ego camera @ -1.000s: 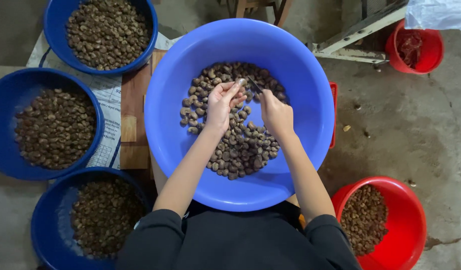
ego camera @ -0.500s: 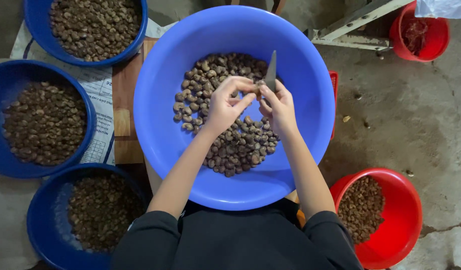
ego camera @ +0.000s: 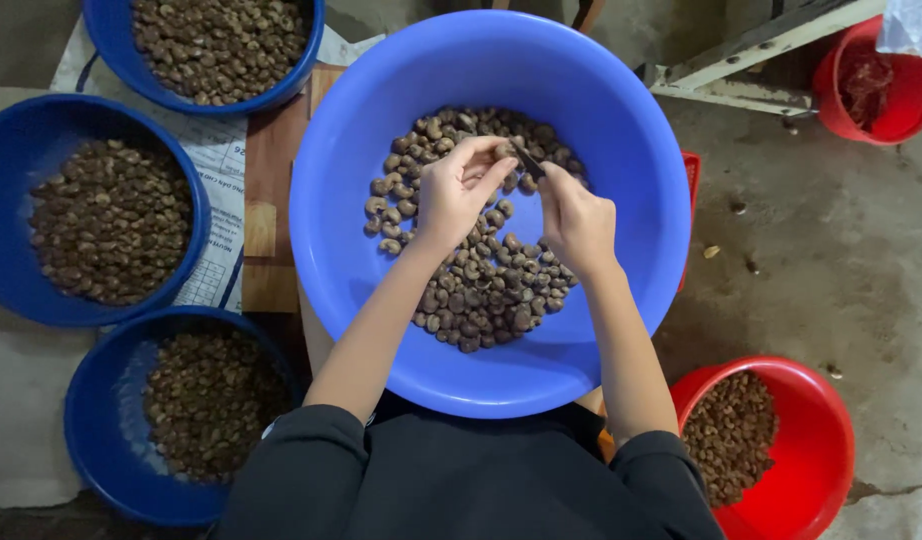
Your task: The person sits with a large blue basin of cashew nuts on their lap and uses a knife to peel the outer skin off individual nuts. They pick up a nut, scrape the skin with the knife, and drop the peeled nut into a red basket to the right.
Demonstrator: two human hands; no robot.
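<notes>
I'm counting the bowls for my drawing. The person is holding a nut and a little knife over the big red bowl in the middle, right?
Not quite: the big bowl in the middle is blue, not red, as the head view shows. The left hand pinches a nut and the right hand holds the little knife over it. The red bowl sits at the lower right.

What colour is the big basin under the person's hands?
Bright blue: the basin shows best in the head view.

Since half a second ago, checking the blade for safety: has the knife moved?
Yes. The knife in the right hand has tipped from upright to slanting left, low over the nuts, toward the left hand.
</notes>
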